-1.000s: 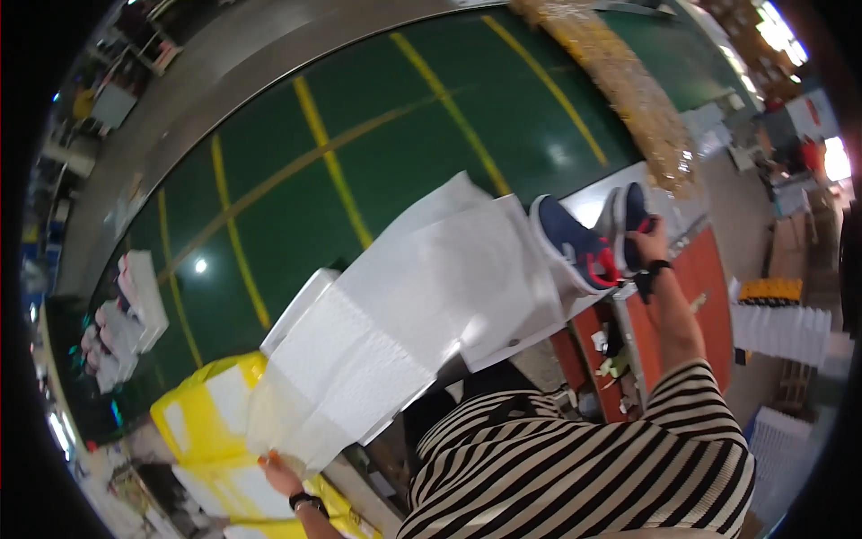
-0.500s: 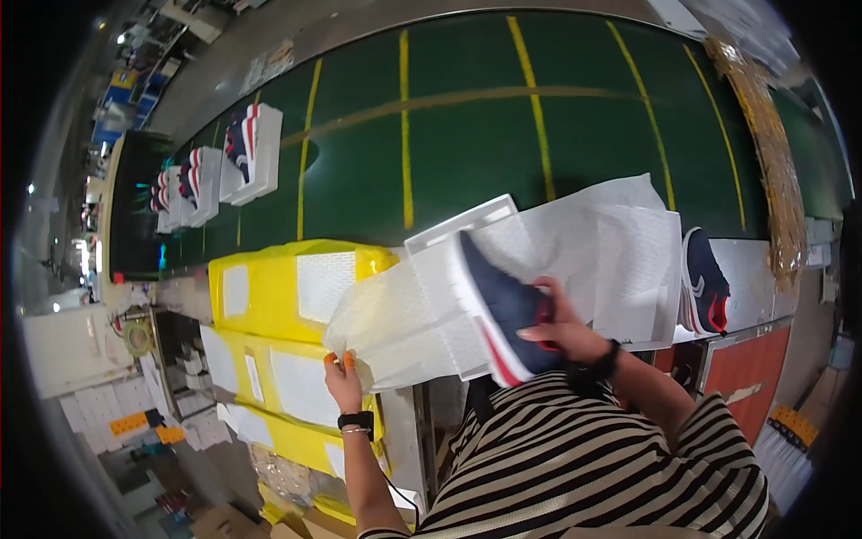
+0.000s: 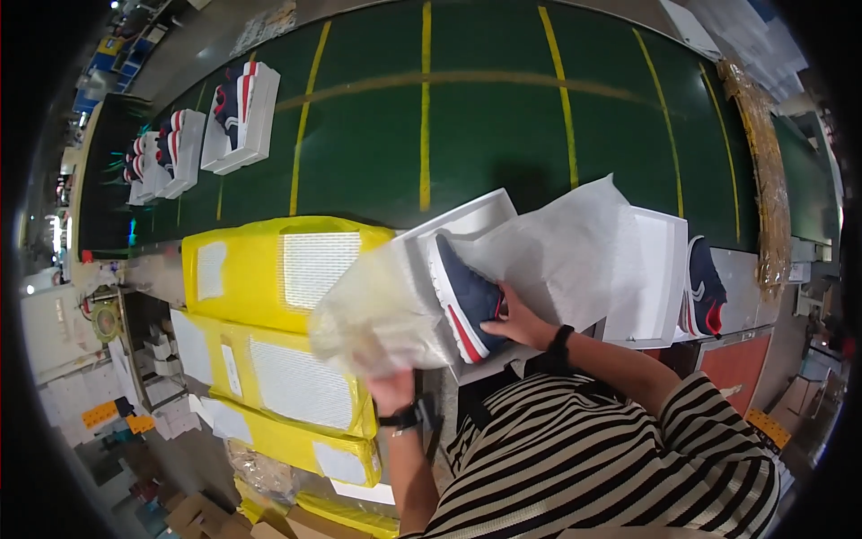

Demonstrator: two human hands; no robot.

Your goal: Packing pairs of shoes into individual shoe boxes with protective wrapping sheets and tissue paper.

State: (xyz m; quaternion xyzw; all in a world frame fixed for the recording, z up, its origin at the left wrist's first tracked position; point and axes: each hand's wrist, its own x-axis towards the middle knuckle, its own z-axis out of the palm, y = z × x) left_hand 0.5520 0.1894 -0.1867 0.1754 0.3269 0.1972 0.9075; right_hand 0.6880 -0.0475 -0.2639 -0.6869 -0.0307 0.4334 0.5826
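Currently the right hand [image 3: 519,322] has its grip closed on a navy sneaker [image 3: 462,301] with a white and red sole, lying on its side in an open white shoebox [image 3: 453,226] at the bench edge; its long axis runs diagonally, one end up-left, the other down-right by the hand, and which end is the toe is unclear. Left hand [image 3: 388,388] grips a bunch of translucent wrapping paper [image 3: 373,319], fingers closed. White tissue sheet [image 3: 575,251] drapes over the box's right side. Second navy sneaker [image 3: 703,289] lies beside a white lid [image 3: 660,278]. Surface beyond is a green conveyor belt [image 3: 485,135] with yellow lines. Far left on it: three open boxes with shoes [image 3: 235,112]. Three yellow crates [image 3: 260,269] are stacked at left. Factory floor, cardboard below.
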